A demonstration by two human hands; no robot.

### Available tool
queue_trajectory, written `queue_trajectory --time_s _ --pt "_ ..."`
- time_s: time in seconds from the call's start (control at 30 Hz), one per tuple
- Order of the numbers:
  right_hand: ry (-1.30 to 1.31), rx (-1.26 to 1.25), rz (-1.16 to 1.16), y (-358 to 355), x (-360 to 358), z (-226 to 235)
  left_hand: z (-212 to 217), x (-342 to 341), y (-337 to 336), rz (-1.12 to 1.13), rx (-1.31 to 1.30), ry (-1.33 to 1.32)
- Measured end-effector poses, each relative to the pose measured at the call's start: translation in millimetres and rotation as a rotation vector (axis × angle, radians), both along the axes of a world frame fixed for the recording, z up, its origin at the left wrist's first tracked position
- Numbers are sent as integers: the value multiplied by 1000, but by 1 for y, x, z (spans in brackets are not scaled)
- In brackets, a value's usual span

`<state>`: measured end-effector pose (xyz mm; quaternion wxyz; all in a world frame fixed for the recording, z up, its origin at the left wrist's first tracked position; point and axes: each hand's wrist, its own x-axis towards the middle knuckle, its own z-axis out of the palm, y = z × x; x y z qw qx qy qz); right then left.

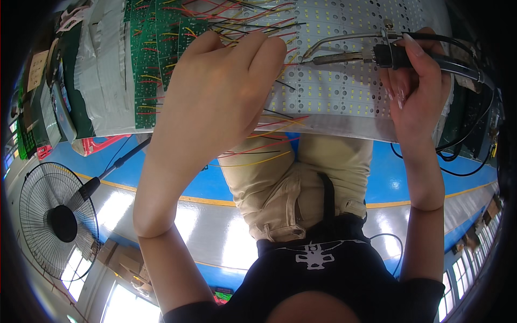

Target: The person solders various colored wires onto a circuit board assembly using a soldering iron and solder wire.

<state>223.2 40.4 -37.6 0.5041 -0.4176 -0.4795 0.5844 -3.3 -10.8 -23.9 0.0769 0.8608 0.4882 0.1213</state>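
Note:
My left hand [226,86] is closed over a row of wires, its fingertips hidden under the knuckles. A thin red wire [291,64] runs out from beneath it to the tip of a soldering iron [344,57]. My right hand [414,81] grips the iron by its black handle. A curved metal feed tube [339,38] is clamped on the iron, and its end sits close to the tip. Under both lie white panels [344,99] dotted with small yellow LEDs and round holes. Green circuit boards [144,81] with red, yellow and black wires overlap to the left.
White plastic sheeting [102,75] covers the table's left part. Black cables [468,145] loop at the right edge. Loose wires [269,145] hang over the front edge above my lap. A standing fan [62,223] is at the lower left, with cardboard boxes [126,264] beyond it.

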Motion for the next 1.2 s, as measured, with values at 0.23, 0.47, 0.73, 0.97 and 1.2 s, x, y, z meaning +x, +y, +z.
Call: queue_trajectory --time_s 0.23,0.47,0.73,0.97,1.2 --pt "-13 10 -1 0 -1 0 1 0 0 -1 -4 16" --pt "17 58 -106 -2 -2 0 -2 0 0 1 22 -14" --pt "129 -77 -75 1 -1 4 -2 1 0 7 52 -32" --pt "200 -104 -85 2 0 4 -1 1 0 9 28 -29" --pt "179 -107 -99 2 -3 6 3 2 2 3 3 -22"
